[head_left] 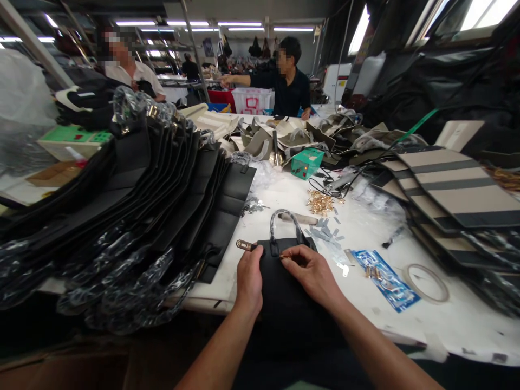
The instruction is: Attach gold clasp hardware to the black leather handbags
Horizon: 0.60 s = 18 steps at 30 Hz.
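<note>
A black bag panel [278,292] lies in front of me at the table's edge, its plastic-wrapped handle [279,219] arching up at the far end. My left hand [249,279] is closed on the panel's left edge. By its thumb, a black strap tab with a gold plate [246,245] points out to the left. My right hand [311,271] pinches a small gold metal piece [285,257] against the panel, just below the handle's base. The fingers partly hide that piece, so its exact shape is unclear.
Black bag panels [162,179] are stacked at left, beige-and-black ones [442,179] at right. Beyond my hands are gold fittings [320,202], grey metal strips [327,232] and a green box [307,162]. A tape roll [426,283] lies beside a blue packet [385,281]. Two people work across the table.
</note>
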Tool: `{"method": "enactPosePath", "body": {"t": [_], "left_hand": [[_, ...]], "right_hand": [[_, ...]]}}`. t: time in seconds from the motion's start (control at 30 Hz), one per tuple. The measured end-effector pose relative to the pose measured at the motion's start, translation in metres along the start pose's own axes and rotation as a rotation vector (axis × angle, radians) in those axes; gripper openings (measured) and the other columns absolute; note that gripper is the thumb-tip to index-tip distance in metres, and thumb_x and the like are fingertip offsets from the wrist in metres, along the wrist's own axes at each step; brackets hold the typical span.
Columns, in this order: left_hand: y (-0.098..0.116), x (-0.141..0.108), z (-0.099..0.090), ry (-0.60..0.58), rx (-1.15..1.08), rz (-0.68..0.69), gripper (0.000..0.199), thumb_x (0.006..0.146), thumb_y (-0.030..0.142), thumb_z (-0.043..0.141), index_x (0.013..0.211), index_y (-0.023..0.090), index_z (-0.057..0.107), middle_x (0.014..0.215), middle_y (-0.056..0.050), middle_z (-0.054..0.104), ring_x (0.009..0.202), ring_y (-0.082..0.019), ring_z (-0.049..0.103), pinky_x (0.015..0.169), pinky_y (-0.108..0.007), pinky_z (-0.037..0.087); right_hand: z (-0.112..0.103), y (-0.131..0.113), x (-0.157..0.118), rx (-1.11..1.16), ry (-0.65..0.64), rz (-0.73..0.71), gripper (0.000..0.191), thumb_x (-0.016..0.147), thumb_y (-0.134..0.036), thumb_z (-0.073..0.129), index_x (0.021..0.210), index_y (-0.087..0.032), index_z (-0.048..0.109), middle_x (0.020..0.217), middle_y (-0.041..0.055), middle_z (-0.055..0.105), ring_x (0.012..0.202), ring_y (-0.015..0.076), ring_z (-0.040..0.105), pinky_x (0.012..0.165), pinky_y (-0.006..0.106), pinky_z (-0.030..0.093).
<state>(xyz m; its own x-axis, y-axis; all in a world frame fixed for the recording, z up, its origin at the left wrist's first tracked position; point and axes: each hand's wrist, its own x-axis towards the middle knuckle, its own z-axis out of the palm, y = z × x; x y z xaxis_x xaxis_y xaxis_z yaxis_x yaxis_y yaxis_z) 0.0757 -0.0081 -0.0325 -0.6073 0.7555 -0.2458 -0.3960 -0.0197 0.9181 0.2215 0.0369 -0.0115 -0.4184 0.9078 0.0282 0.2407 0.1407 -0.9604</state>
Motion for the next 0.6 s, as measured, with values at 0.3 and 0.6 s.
{"method": "enactPosePath", "body": {"t": [0.3,0.6], "left_hand": [[-0.003,-0.006,-0.005,-0.037,-0.091,0.047,0.031,0.086,0.038,0.061,0.108,0.018,0.069,0.104,-0.003,0.074,0.102,-0.021,0.066,0.095,-0.033,0.046],[-0.01,0.0,-0.01,-0.054,-0.076,0.065,0.036,0.088,0.036,0.06,0.119,0.018,0.066,0.115,-0.005,0.072,0.112,-0.021,0.063,0.102,-0.033,0.044]], "right_hand": [[0.025,-0.002,0.0,-0.198,0.03,-0.073,0.04,0.091,-0.031,0.056,0.131,-0.026,0.057,0.1,0.0038,0.068,0.085,0.0198,0.064,0.079,0.032,0.05],[0.03,-0.008,0.002,-0.257,0.061,-0.032,0.02,0.086,-0.03,0.063,0.104,-0.022,0.067,0.081,0.0016,0.069,0.066,0.0165,0.063,0.06,0.027,0.049]]}}
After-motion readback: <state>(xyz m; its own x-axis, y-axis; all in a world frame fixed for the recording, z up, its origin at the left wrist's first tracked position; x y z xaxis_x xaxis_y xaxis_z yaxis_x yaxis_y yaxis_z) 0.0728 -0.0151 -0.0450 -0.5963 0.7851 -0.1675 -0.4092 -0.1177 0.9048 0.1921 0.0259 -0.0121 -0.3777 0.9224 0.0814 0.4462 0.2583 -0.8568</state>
